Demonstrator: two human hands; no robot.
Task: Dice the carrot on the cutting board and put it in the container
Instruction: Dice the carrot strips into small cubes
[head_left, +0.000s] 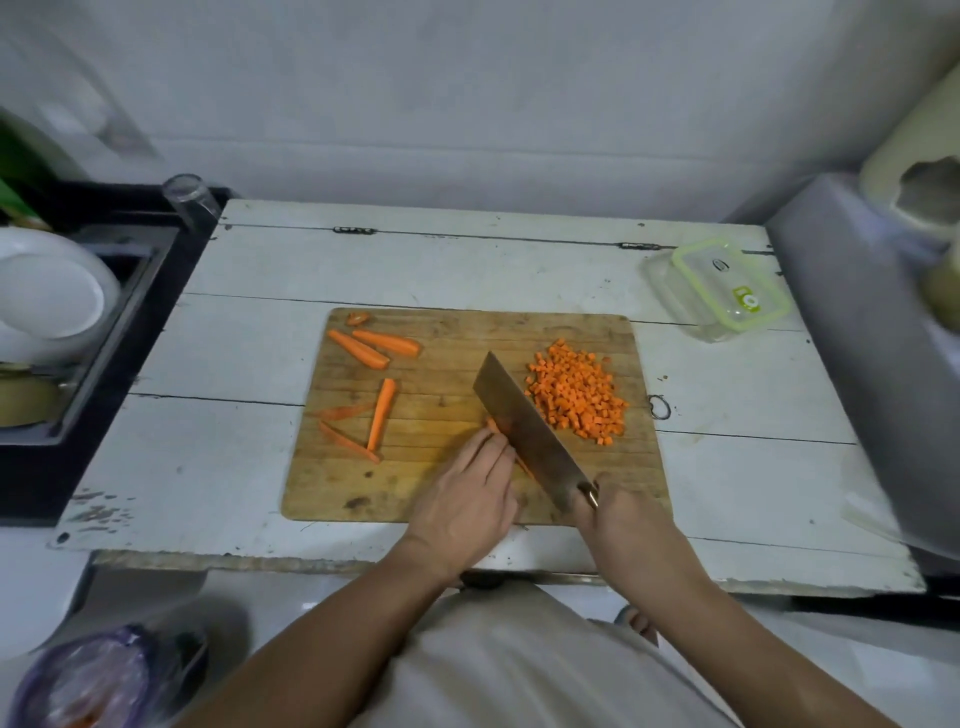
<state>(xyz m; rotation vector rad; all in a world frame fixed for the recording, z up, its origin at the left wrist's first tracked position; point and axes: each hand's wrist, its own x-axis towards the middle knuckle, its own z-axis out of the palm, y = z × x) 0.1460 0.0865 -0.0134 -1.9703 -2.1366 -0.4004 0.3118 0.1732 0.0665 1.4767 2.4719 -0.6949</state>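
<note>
A wooden cutting board (447, 364) lies on the white table. A pile of diced carrot (576, 395) sits on its right side. Several long carrot strips (381, 413) lie on its left side. My right hand (618, 512) grips the handle of a cleaver (524, 434), whose blade slants across the board's middle. My left hand (467, 493) presses down on a bundle of carrot strips (493, 427) right beside the blade; most of that bundle is hidden under my fingers. A clear container with a green-rimmed lid (719, 288) stands at the table's back right.
A dark sink (78, 332) with white bowls and a drinking glass (189, 200) sits left of the table. A grey appliance (872, 332) stands at the right edge. A plastic bag (98, 680) lies on the floor at lower left.
</note>
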